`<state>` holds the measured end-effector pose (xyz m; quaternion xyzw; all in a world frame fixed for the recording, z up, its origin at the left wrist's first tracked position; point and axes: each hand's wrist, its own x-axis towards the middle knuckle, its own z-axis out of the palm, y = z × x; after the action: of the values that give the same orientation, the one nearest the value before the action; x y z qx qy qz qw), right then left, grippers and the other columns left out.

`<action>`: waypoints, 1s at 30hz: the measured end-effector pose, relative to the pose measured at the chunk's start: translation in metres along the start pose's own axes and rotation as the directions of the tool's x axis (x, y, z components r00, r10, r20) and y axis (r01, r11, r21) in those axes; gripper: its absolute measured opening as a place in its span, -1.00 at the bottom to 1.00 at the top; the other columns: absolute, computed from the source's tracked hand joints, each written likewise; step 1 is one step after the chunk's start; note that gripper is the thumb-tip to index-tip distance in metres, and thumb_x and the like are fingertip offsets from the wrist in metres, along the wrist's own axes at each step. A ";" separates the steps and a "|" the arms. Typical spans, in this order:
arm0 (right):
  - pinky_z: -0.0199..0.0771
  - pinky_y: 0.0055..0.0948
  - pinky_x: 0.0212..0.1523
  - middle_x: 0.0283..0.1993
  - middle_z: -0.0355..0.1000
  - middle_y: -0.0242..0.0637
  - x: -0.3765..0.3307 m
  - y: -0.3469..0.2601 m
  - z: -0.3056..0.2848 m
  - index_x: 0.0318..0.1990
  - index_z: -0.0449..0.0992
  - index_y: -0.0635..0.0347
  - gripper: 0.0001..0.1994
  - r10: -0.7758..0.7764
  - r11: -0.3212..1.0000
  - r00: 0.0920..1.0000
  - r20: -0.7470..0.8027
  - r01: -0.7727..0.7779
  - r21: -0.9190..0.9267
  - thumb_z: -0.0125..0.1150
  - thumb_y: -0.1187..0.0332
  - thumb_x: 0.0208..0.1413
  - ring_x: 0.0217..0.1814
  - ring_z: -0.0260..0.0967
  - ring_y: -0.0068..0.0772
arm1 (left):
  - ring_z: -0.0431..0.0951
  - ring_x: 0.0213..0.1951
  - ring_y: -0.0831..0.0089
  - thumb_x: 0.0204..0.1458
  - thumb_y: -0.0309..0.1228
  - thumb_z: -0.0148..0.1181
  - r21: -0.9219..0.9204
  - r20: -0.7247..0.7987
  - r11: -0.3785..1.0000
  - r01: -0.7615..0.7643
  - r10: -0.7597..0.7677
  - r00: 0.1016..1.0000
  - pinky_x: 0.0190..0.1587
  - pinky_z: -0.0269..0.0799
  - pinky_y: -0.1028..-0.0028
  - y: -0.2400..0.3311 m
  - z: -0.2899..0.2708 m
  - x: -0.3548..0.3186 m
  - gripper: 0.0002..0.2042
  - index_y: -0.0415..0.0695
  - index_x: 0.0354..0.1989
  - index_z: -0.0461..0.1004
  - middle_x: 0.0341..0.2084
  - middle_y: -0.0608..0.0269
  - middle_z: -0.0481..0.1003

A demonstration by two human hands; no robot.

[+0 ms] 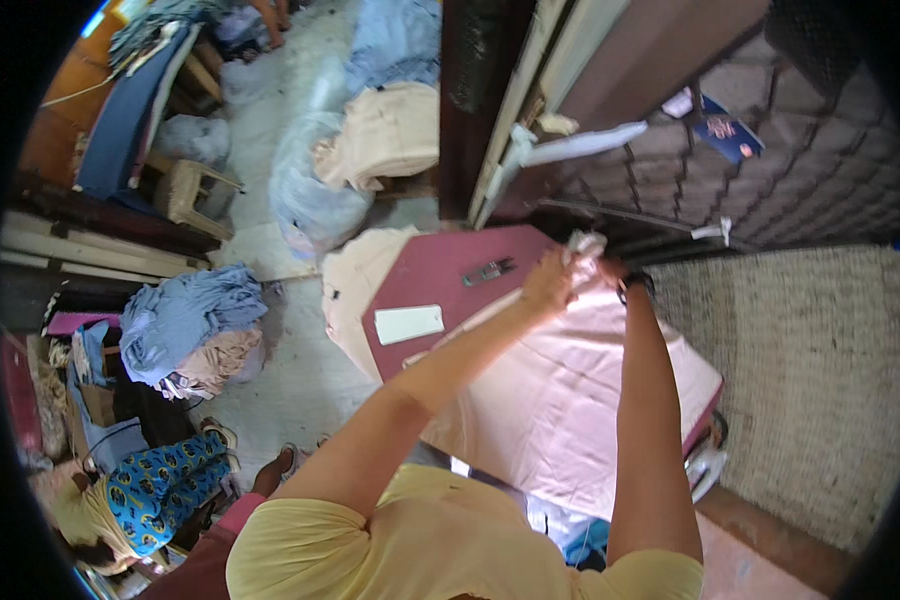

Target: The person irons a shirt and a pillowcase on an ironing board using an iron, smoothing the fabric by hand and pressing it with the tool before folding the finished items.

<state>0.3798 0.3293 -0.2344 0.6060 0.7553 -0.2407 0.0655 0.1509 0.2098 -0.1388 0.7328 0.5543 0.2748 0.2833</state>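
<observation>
A pale pink cloth is spread over the right and near parts of a maroon-topped table. At the table's far corner the cloth is bunched up between my hands. My left hand is closed on the left side of the bunched cloth. My right hand, with a dark band at the wrist, grips it from the right; its fingertips are partly hidden. Left of my hands lie small thread snips, and nearer to me a white flat rectangular piece. Both arms stretch forward over the cloth.
Cream cloth hangs over the table's left edge. Heaped blue garments stand at left, beyond them a plastic stool. Plastic-wrapped bundles lie ahead. A brown wall and woven mat are right. Another person is lower left.
</observation>
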 end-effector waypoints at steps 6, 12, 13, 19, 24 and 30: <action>0.39 -0.17 -0.28 -0.39 0.46 -0.01 -0.067 -0.006 -0.023 -0.34 0.50 0.23 -0.74 0.175 0.945 0.822 -0.543 0.014 0.326 0.00 0.23 0.21 -0.32 0.41 0.00 | 0.35 0.05 -0.07 -0.18 -0.69 0.14 -0.184 -0.118 0.924 -0.336 0.318 0.941 0.07 0.38 0.17 -0.011 -0.010 0.026 -0.45 -0.18 0.10 0.27 0.09 -0.05 0.22; 0.36 -0.43 -0.28 -0.39 0.35 -0.32 -0.117 -0.033 -0.004 -0.26 0.39 0.23 -0.79 0.681 0.560 0.401 -0.613 0.256 0.788 0.09 0.25 0.27 -0.37 0.28 -0.44 | 0.43 -0.08 0.08 0.02 -0.42 0.14 0.009 -0.087 0.978 -0.207 0.207 0.975 -0.08 0.35 0.16 0.004 -0.027 0.010 -0.72 -0.17 -0.08 0.38 -0.09 0.02 0.39; 0.37 -0.44 -0.27 -0.38 0.36 -0.33 -0.117 -0.038 -0.005 -0.25 0.39 0.23 -0.82 0.600 0.544 0.492 -0.631 0.328 0.772 0.12 0.29 0.24 -0.36 0.30 -0.44 | 0.44 -0.09 0.10 0.03 -0.39 0.14 0.027 0.011 0.968 -0.249 0.249 0.968 -0.09 0.35 0.18 -0.001 -0.023 0.009 -0.76 -0.17 -0.14 0.40 -0.15 0.06 0.42; 0.43 -0.30 -0.02 -0.07 0.45 -0.20 -0.094 -0.012 -0.035 -0.06 0.45 0.22 -0.73 0.516 0.755 0.402 -0.757 0.205 0.623 0.13 0.23 0.20 -0.10 0.43 -0.24 | 0.46 -0.12 0.15 0.00 -0.26 0.18 -0.015 -0.017 0.979 -0.202 0.202 0.979 -0.08 0.30 0.18 -0.034 -0.004 0.010 -0.77 -0.15 -0.31 0.42 -0.30 0.12 0.50; 0.33 -0.11 0.17 0.19 0.37 0.03 -0.069 0.005 -0.016 0.16 0.40 0.18 -0.31 0.505 0.862 0.857 -0.107 -0.495 0.107 -0.11 -0.24 0.14 0.22 0.33 -0.01 | 0.47 -0.15 0.15 0.01 -0.30 0.17 0.240 0.058 0.905 -0.352 0.348 0.936 -0.09 0.32 0.16 -0.022 -0.013 -0.032 -0.79 -0.15 -0.27 0.42 -0.27 0.11 0.50; 0.43 -0.06 -0.10 -0.14 0.53 -0.10 -0.049 0.053 -0.020 -0.08 0.42 0.28 -0.46 0.440 0.807 0.839 -0.321 -0.212 0.551 0.33 -0.03 0.00 -0.14 0.48 -0.03 | 0.53 -0.35 0.06 0.08 -0.35 0.10 -0.153 -0.159 0.988 -0.011 -0.014 0.987 -0.26 0.36 0.10 -0.033 -0.032 -0.029 -0.89 -0.10 -0.33 0.41 -0.48 0.10 0.50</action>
<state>0.4467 0.3030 -0.2133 0.7635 0.5441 -0.2694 -0.2201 0.0999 0.1923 -0.1432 0.6840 0.5531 0.3742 0.2936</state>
